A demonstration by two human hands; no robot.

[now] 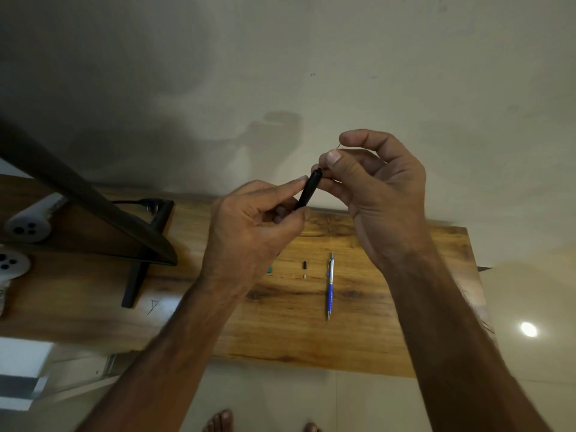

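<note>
My left hand (252, 226) grips a black pencil barrel (308, 190), tilted up to the right above the wooden table (280, 332). My right hand (374, 182) pinches a thin pencil lead (338, 147) between thumb and forefinger at the barrel's upper open end. On the table below lie a blue and silver mechanical pencil (330, 286) and a small black cap with a white end (304, 269). A small teal piece (269, 270) shows beside my left wrist, partly hidden.
A monitor (93, 207) on a black stand (137, 275) occupies the table's left side, with a plug (149, 202) behind it. White perforated objects (28, 227) lie at the far left. A pale wall rises behind. Bare toes (221, 420) show on the floor below.
</note>
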